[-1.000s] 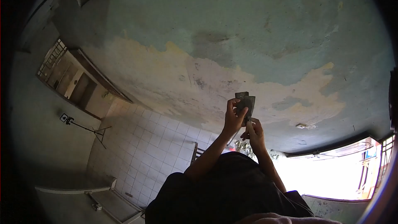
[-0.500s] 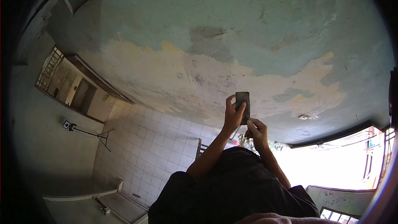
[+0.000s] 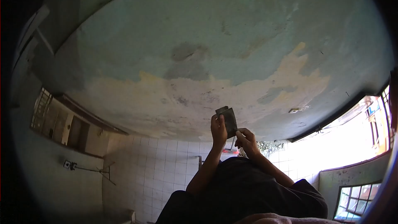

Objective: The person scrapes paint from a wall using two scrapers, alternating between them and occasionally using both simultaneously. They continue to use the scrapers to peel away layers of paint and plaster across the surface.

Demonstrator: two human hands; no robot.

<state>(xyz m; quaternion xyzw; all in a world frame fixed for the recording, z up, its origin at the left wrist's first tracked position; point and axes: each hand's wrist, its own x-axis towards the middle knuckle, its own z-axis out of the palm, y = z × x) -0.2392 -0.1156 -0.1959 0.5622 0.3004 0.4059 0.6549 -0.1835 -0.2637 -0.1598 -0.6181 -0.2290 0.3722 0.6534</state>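
Note:
In front of my chest, my left hand [image 3: 219,132] grips a dark grey rectangular piece that looks like sandpaper [image 3: 229,121], its thumb lying across the front. A second layer or block edge shows behind its upper left corner. The piece leans a little to the left. My right hand [image 3: 247,141] pinches its lower right corner between thumb and fingers, the other fingers curled in. Both forearms reach up from a dark shirt [image 3: 248,182].
Ahead is a green wall [image 3: 248,16] with a broad pale patch of peeled paint [image 3: 190,95]. White floor tiles [image 3: 157,161] lie below. A tripod [image 3: 91,169] stands left, near a doorway [image 3: 78,130]. Bright light enters through a wide opening [image 3: 344,141] at right.
The piece shows broader now, tilted left, with a layer visible behind its top edge. Both hands stay on it. My view has shifted, so hands and wall patch appear lower and further left.

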